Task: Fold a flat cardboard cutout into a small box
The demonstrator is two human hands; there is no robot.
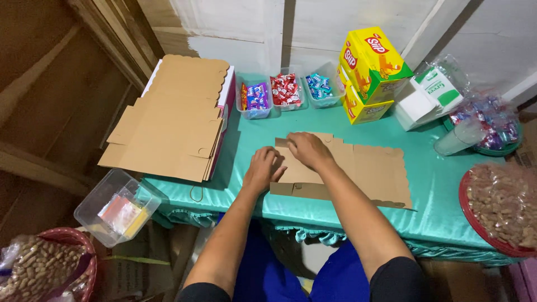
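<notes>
A flat brown cardboard box blank [369, 170] with a scalloped right edge lies on the teal tablecloth [436, 207]. My left hand [262, 169] presses down on the blank's left flap, fingers curled over it. My right hand [306, 149] rests on the blank's upper left part, gripping the top flap near its edge. Both forearms reach in from the bottom of the view.
A stack of flat cardboard blanks [176, 120] sits at the left. Three clear tubs of wrapped candies [285, 92], yellow snack boxes [372, 72], a white pack [428, 98], a candy bag [492, 120], a red tray of snacks [503, 210], a clear plastic tub [117, 207].
</notes>
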